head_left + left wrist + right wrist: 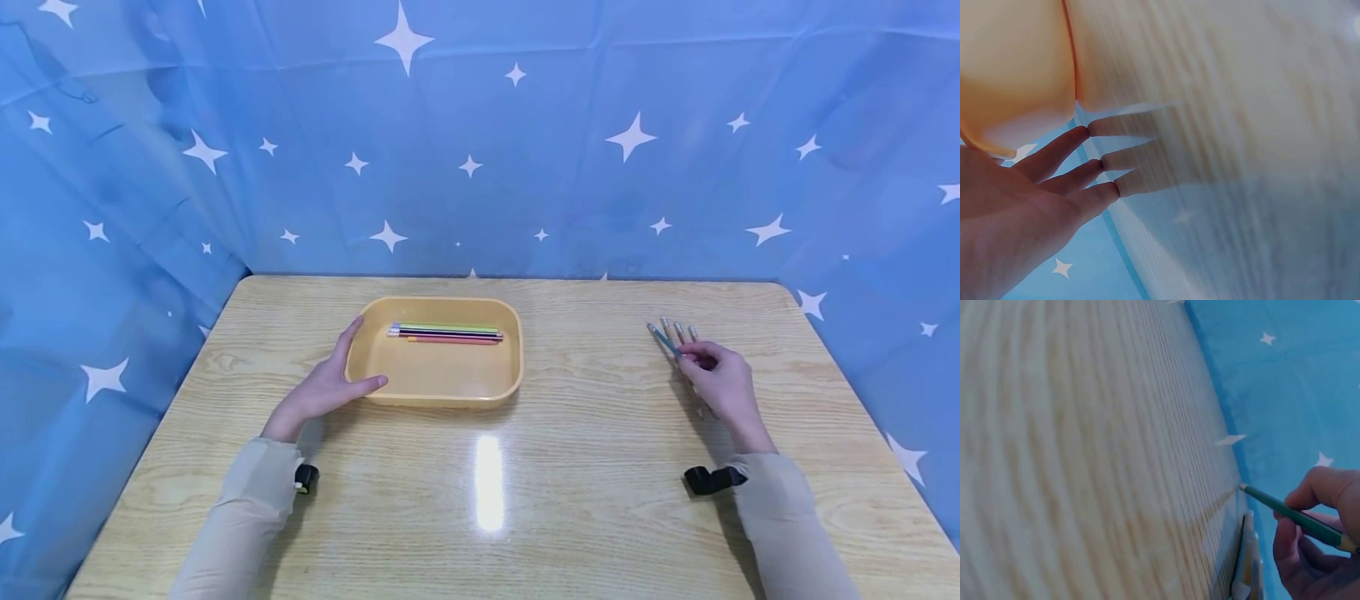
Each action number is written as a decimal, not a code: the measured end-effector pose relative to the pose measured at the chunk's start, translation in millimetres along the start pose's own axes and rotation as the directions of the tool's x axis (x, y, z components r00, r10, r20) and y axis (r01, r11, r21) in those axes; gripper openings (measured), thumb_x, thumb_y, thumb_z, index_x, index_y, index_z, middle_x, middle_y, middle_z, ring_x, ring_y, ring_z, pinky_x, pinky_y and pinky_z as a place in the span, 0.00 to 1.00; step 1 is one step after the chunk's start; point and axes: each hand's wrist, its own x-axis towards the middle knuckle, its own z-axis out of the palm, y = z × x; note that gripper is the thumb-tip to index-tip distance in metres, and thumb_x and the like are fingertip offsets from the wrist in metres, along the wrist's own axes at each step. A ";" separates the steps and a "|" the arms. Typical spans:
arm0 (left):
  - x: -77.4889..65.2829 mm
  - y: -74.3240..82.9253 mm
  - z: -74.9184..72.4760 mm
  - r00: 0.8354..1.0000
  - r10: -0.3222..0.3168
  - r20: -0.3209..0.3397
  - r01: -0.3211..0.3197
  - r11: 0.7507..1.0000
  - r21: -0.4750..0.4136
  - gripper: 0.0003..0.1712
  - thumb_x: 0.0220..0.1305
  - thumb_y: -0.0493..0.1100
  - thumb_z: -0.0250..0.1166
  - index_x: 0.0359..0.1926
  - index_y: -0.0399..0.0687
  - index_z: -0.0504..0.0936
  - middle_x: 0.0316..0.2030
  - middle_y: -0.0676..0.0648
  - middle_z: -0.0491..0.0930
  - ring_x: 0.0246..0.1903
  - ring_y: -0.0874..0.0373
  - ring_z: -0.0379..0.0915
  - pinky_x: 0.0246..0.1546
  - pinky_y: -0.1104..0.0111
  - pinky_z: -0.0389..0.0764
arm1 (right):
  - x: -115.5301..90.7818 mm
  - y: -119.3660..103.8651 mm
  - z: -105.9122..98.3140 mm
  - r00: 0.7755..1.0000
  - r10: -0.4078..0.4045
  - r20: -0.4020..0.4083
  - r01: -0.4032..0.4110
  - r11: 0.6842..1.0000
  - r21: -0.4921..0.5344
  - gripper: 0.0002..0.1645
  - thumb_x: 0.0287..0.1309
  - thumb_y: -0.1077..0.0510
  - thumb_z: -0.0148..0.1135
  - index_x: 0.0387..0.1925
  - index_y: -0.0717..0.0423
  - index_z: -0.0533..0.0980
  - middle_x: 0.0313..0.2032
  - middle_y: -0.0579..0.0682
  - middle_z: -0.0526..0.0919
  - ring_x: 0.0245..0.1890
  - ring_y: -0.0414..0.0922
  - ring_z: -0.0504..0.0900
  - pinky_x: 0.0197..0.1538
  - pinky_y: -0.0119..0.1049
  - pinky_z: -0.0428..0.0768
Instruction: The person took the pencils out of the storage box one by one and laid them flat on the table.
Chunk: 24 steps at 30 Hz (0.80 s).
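A yellow plastic tray (435, 398) sits left of centre in the head view, and several pencils (446, 333) lie side by side on its floor. My left hand (326, 385) rests at its left end, fingers spread straight along the outside and thumb over the near left rim. In the left wrist view the fingertips (1089, 131) reach down to the tabletop beside the tray wall. On the right, my right hand (720, 379) pinches a green pencil (1300, 519) between thumb and fingers, its far end slanting forward. Several more pencils (679, 332) lie under and just beyond that hand, partly hidden by it.
The wooden table (585, 467) has rounded back corners and a bright light reflection near its middle. A blue curtain (480, 125) with white stars hangs behind it and along both sides. Black wrist cameras (712, 480) are strapped at the sleeves.
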 end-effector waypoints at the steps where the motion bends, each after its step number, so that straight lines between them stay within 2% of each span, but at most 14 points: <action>1: 0.2 -0.1 0.0 1.000 0.002 0.000 -0.002 1.000 0.000 0.61 0.60 0.59 0.67 0.76 0.59 0.31 0.74 0.34 0.39 0.64 0.26 0.52 0.59 0.37 0.58 | 0.1 -0.5 0.2 1.000 0.001 -0.002 -0.001 1.000 -0.003 0.16 0.63 0.60 0.56 0.46 0.69 0.79 0.36 0.58 0.80 0.29 0.33 0.72 0.28 0.21 0.70; 13: -2.2 1.3 -0.5 1.000 0.006 -0.001 -0.006 1.000 0.015 0.60 0.61 0.59 0.66 0.76 0.58 0.31 0.74 0.34 0.39 0.63 0.25 0.52 0.59 0.37 0.58 | -0.3 -4.9 3.7 1.000 0.011 -0.003 -0.011 0.999 -0.043 0.16 0.62 0.59 0.58 0.45 0.69 0.80 0.34 0.58 0.81 0.28 0.33 0.72 0.27 0.23 0.71; 24: -1.9 2.5 -0.6 1.000 -0.002 -0.001 0.002 1.000 0.019 0.60 0.61 0.59 0.66 0.77 0.57 0.31 0.74 0.33 0.40 0.64 0.25 0.52 0.58 0.37 0.59 | -3.1 -9.6 6.3 1.000 0.020 -0.015 -0.021 0.996 -0.088 0.15 0.61 0.59 0.59 0.41 0.69 0.80 0.32 0.58 0.82 0.25 0.38 0.74 0.24 0.27 0.70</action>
